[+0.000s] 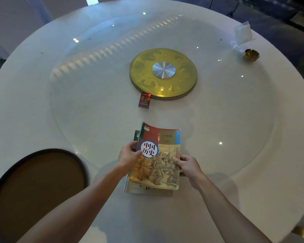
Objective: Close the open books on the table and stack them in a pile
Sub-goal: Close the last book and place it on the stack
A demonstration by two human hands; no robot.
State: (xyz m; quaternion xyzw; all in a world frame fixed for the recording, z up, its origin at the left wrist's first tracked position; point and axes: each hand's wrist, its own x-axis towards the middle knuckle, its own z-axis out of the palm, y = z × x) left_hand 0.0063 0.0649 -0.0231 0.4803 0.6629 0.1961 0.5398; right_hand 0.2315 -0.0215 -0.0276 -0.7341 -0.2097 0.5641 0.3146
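A closed history textbook (161,165) with a red, blue and tan cover lies on top of another closed book (144,190), whose edges show below and at the left. The pile rests on the white round table (77,106), near its front edge. My left hand (128,157) grips the top book's left edge, thumb on the cover. My right hand (187,164) holds its right edge, fingers on the cover.
A gold disc (181,81) with a silver hub sits at the centre of the glass turntable. A small red box (144,100) lies by it. A brown round chair seat (37,188) is at the front left. A clear plastic bag (243,33) and a gold bowl (252,54) sit far right.
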